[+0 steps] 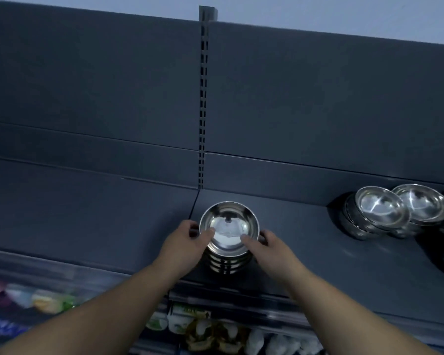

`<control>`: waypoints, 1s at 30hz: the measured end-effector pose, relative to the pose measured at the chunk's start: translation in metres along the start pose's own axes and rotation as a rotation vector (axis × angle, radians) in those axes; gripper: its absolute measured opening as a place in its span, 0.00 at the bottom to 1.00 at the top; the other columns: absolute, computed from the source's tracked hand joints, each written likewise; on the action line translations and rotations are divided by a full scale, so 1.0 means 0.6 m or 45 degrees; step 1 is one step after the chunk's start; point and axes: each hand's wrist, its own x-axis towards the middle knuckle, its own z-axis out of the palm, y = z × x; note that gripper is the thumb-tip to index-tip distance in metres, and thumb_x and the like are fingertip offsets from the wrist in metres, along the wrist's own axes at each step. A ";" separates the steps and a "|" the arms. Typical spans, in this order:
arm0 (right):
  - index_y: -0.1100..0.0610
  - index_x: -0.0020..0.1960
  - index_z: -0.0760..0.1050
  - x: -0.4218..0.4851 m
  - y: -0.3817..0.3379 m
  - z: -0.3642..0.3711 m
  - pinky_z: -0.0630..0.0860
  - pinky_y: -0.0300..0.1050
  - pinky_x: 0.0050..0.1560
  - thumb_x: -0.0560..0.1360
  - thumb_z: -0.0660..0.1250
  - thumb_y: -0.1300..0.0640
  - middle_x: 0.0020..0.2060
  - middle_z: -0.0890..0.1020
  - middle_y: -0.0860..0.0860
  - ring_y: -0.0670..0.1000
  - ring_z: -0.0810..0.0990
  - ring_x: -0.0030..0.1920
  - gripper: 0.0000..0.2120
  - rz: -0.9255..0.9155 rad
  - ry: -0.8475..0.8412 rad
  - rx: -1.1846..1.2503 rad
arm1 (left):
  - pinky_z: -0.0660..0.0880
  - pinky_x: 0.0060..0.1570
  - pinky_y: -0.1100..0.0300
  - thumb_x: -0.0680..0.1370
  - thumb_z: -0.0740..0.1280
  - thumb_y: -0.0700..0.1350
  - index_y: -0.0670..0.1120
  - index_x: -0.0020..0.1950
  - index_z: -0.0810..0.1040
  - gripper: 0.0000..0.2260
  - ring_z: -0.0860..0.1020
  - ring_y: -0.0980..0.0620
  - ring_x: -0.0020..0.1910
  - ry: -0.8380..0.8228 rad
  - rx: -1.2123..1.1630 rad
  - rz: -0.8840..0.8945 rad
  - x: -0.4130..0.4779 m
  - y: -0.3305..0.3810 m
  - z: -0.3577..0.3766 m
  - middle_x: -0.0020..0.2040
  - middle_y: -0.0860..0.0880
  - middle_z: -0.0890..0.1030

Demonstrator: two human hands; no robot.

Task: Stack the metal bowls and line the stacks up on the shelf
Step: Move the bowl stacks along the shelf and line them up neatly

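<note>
Both hands grip one stack of metal bowls (228, 242) on the shelf (318, 247): left hand (190, 242) and right hand (264, 245) curl round opposite sides, thumbs over the top rim.

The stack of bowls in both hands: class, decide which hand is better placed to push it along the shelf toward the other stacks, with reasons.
Probably the left hand: it grips the stack on the side away from the other stacks, so it can push. The right hand sits in the path.

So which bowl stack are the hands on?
The lone stack by the centre post, gripped by left hand and right hand; the other stacks sit untouched at right.
</note>
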 end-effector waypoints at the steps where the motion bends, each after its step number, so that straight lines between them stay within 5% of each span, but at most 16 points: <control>1: 0.50 0.69 0.71 0.000 -0.003 -0.006 0.72 0.41 0.53 0.75 0.67 0.41 0.57 0.81 0.47 0.49 0.79 0.56 0.25 -0.051 0.064 -0.093 | 0.70 0.52 0.61 0.76 0.66 0.58 0.49 0.61 0.74 0.19 0.76 0.53 0.53 0.041 0.047 0.034 0.002 0.002 -0.001 0.55 0.53 0.78; 7: 0.49 0.66 0.75 0.004 -0.011 -0.030 0.69 0.36 0.38 0.76 0.67 0.45 0.36 0.78 0.43 0.42 0.76 0.37 0.20 -0.282 0.193 -0.351 | 0.67 0.45 0.65 0.75 0.68 0.54 0.48 0.55 0.80 0.13 0.77 0.54 0.47 0.225 0.324 0.130 0.012 0.015 -0.009 0.45 0.54 0.79; 11: 0.50 0.67 0.74 0.015 -0.018 -0.025 0.68 0.35 0.35 0.76 0.66 0.52 0.32 0.76 0.45 0.43 0.75 0.35 0.20 -0.325 0.149 -0.303 | 0.68 0.41 0.65 0.74 0.70 0.54 0.48 0.50 0.80 0.11 0.78 0.55 0.43 0.271 0.304 0.157 0.015 0.024 -0.013 0.41 0.55 0.80; 17: 0.51 0.69 0.73 0.026 -0.024 -0.028 0.71 0.39 0.50 0.76 0.65 0.51 0.56 0.83 0.55 0.52 0.81 0.52 0.21 -0.233 0.075 -0.216 | 0.69 0.35 0.66 0.74 0.70 0.53 0.49 0.45 0.80 0.08 0.78 0.54 0.41 0.274 0.319 0.138 0.015 0.033 -0.013 0.39 0.55 0.81; 20: 0.52 0.66 0.75 0.028 -0.020 -0.026 0.71 0.39 0.48 0.76 0.65 0.52 0.55 0.84 0.55 0.52 0.80 0.50 0.19 -0.216 0.047 -0.194 | 0.69 0.35 0.66 0.75 0.68 0.54 0.50 0.46 0.79 0.08 0.79 0.53 0.43 0.247 0.287 0.128 0.012 0.028 -0.011 0.40 0.56 0.81; 24: 0.51 0.65 0.76 0.031 -0.004 -0.032 0.74 0.41 0.50 0.76 0.67 0.47 0.49 0.83 0.51 0.52 0.81 0.50 0.19 -0.263 0.073 -0.234 | 0.72 0.49 0.61 0.78 0.64 0.56 0.50 0.59 0.79 0.14 0.79 0.53 0.51 0.180 0.234 0.181 -0.001 0.016 -0.009 0.51 0.54 0.82; 28: 0.49 0.70 0.70 0.026 0.021 -0.038 0.74 0.42 0.60 0.68 0.76 0.43 0.61 0.78 0.44 0.46 0.78 0.59 0.34 -0.329 -0.056 -0.068 | 0.72 0.52 0.71 0.76 0.68 0.55 0.53 0.69 0.72 0.22 0.77 0.64 0.54 -0.040 -0.013 0.228 -0.017 -0.004 -0.007 0.57 0.59 0.80; 30: 0.45 0.74 0.64 0.026 0.030 -0.041 0.73 0.47 0.66 0.61 0.81 0.43 0.67 0.73 0.40 0.45 0.74 0.65 0.46 -0.368 -0.156 -0.097 | 0.72 0.61 0.66 0.69 0.74 0.58 0.54 0.74 0.65 0.37 0.75 0.63 0.61 -0.146 -0.045 0.232 -0.015 -0.020 -0.008 0.63 0.60 0.77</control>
